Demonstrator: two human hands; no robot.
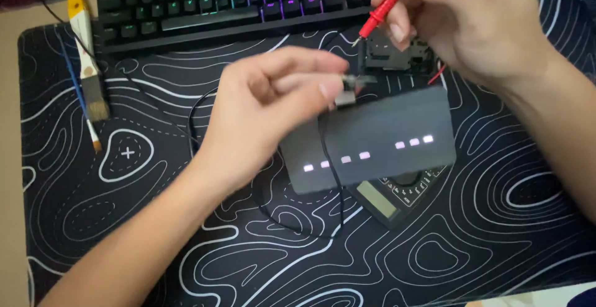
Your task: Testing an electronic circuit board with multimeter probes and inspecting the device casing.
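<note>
The left hand [267, 111] pinches a small blurred black part [351, 86] just above the grey slab [372, 139] on the patterned mat [124, 220], while the right hand [459, 21], beyond that slab, grips a red probe [380, 10] near a dark circuit module [391, 52].

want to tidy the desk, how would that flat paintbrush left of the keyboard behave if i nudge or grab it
The paintbrush probably feels light and stiff: it has a slim, rigid-looking handle. Its flat shape suggests it would slide on the desk mat rather than roll. The bristles at its lower end likely bend if pressed. A thinner brush seems to lie against it and may shift too.
</note>
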